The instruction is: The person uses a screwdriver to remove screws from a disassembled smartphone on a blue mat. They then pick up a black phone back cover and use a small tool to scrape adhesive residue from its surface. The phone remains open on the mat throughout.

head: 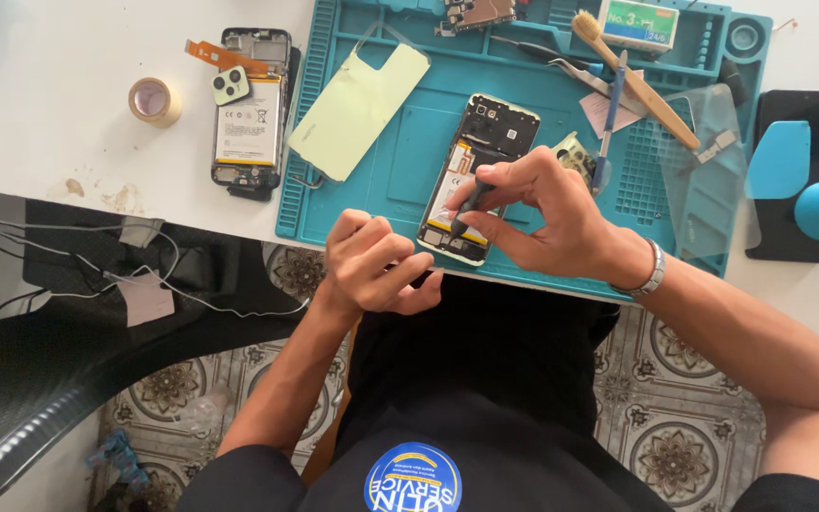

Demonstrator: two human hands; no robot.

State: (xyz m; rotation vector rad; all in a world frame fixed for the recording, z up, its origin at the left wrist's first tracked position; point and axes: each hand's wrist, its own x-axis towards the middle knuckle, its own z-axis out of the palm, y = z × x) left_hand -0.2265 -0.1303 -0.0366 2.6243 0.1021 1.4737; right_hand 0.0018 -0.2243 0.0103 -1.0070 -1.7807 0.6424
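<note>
Opened phone (479, 178) lies lengthwise just ahead of both hands; right hand (552, 213) pinches a dark tool (467, 202) on its lower end, left hand (376, 265) curled shut just beside, can't tell if it's holding anything.

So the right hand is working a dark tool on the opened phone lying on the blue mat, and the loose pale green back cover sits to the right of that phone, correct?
Not quite: the head view shows the pale green back cover lying left of the opened phone, not right. The right hand does hold a dark tool on it, on the blue mat.
</note>
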